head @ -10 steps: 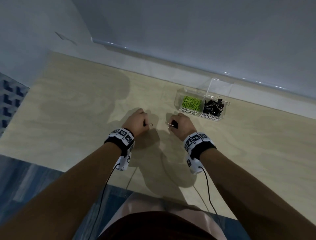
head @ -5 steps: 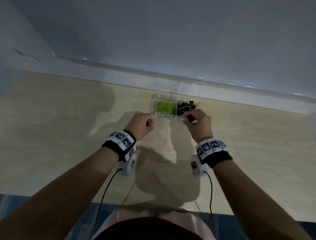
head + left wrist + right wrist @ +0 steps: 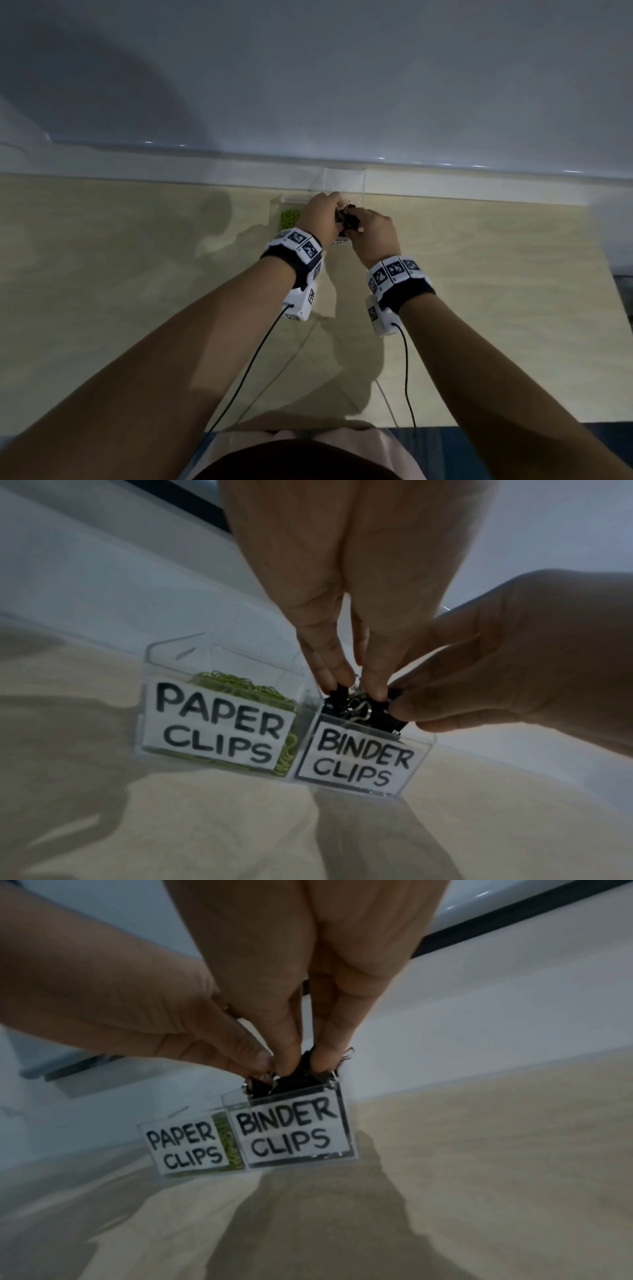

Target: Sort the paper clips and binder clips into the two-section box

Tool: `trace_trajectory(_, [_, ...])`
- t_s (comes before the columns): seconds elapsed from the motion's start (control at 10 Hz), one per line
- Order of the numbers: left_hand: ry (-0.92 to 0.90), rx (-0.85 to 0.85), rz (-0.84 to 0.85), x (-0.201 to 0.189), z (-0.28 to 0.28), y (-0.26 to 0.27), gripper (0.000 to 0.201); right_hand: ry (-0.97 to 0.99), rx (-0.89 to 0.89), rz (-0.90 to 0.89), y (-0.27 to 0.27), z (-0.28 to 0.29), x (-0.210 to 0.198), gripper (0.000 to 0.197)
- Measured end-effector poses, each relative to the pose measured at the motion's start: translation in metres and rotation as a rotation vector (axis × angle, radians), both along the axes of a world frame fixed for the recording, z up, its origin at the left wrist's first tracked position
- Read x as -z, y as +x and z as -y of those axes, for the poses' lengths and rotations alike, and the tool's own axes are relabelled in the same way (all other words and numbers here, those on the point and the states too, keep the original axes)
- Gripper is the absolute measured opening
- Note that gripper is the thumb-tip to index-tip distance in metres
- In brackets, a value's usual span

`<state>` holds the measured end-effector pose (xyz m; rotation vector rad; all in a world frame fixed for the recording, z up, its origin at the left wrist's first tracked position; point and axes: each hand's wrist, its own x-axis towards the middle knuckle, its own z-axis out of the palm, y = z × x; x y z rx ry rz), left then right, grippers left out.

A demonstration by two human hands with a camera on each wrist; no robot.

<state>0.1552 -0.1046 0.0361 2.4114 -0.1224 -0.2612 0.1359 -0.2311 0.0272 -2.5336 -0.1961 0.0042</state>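
A clear two-section box (image 3: pixel 274 205) stands at the back of the table, labelled PAPER CLIPS and BINDER CLIPS. Green paper clips (image 3: pixel 240 685) fill the left section. A heap of black binder clips (image 3: pixel 356 710) tops the right section. My left hand (image 3: pixel 356 688) reaches down into that heap and pinches a black binder clip between its fingertips. My right hand (image 3: pixel 306 1064) comes in from the right and pinches a black binder clip (image 3: pixel 306 1054) just above the section's rim. Both hands meet over the binder section (image 3: pixel 347 219) and hide most of it in the head view.
The box's clear lid (image 3: pixel 344 180) stands open behind it, against a pale ledge (image 3: pixel 479 185) below the wall. The wooden table (image 3: pixel 137 274) spreads left and right of the box; its right edge (image 3: pixel 613 294) is in view. Wrist cables (image 3: pixel 253 359) hang toward me.
My left hand has moved right and forward from beside the box to above the binder section, joining the right hand there. The head view has shifted closer to the wall.
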Motion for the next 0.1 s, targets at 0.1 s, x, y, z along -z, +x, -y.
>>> trace_trajectory(0.1, [-0.083, -0.001, -0.004, 0.0023, -0.0048, -0.0001, 0.039, 0.054, 0.046, -0.028, 0.0002, 0.0078, -0.0001, 0.04])
